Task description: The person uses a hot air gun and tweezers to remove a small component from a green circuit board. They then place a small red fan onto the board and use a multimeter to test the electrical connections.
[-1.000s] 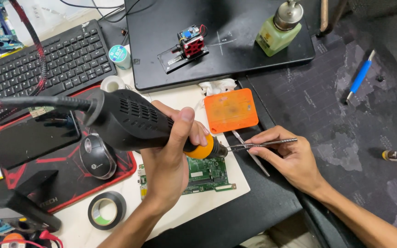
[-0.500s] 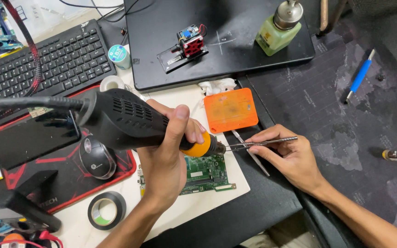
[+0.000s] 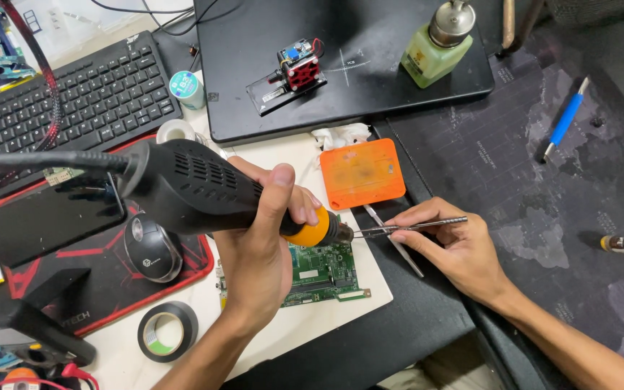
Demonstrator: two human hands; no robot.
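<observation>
My left hand (image 3: 265, 245) grips a black hot-air gun (image 3: 196, 189) with an orange collar, its nozzle pointing right and down over a green circuit board (image 3: 323, 271). The board lies on a white sheet (image 3: 290, 325) and is partly hidden by that hand. My right hand (image 3: 449, 245) pinches metal tweezers (image 3: 409, 227) whose tips reach left to just below the nozzle, above the board's upper right part. A second pair of tweezers (image 3: 395, 245) lies under them on the sheet's edge.
An orange square pad (image 3: 361, 173) lies behind the board. Further back are a black laptop (image 3: 341, 65) with a small red module (image 3: 299, 68) and a green pump bottle (image 3: 438, 47). At left are a keyboard (image 3: 74, 94), mouse (image 3: 152, 249), phone (image 3: 45, 220) and tape roll (image 3: 167, 332).
The hot-air gun's body has shifted slightly left and its nozzle has stayed over the board. The tweezers hold nearly the same spot.
</observation>
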